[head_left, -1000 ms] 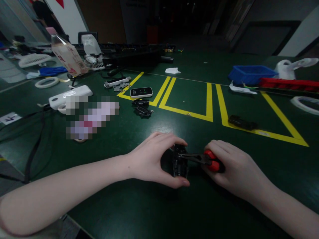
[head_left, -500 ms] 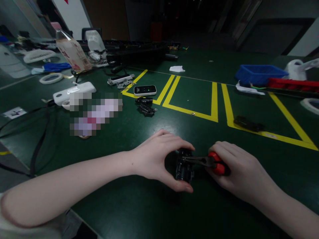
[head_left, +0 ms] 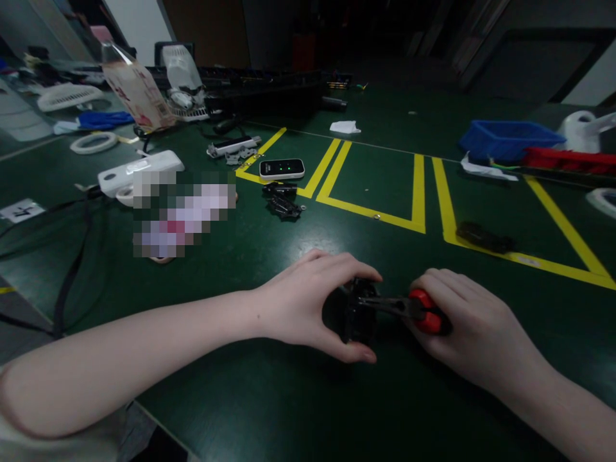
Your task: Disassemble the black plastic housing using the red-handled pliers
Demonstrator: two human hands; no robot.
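Off at ten o'clock a white device (head_left: 139, 172) lies on the green table (head_left: 269, 398) beside a roll of tape (head_left: 90, 142), and further on a small black unit with green lights (head_left: 282, 168) sits at the yellow floor-tape lines (head_left: 418, 192), with a little heap of loose black parts (head_left: 283, 203) just below it. Nearer, at the centre, the left hand (head_left: 308, 305) curls around a small black part (head_left: 359, 314) that stands on the table, thumb under its near side and fingers (head_left: 356, 273) arched over the top, so it is pinned firmly. From three o'clock the right hand (head_left: 462, 327) wraps closed about the red handles of a pair of pliers (head_left: 409, 309), whose dark nose reaches across onto the part's top. Judging by that, the job is in mid-grip: the tool is on the piece, but nothing has yet come free, and whether the nose actually bites I cannot tell. A blue bin (head_left: 505, 138) sits at two o'clock.
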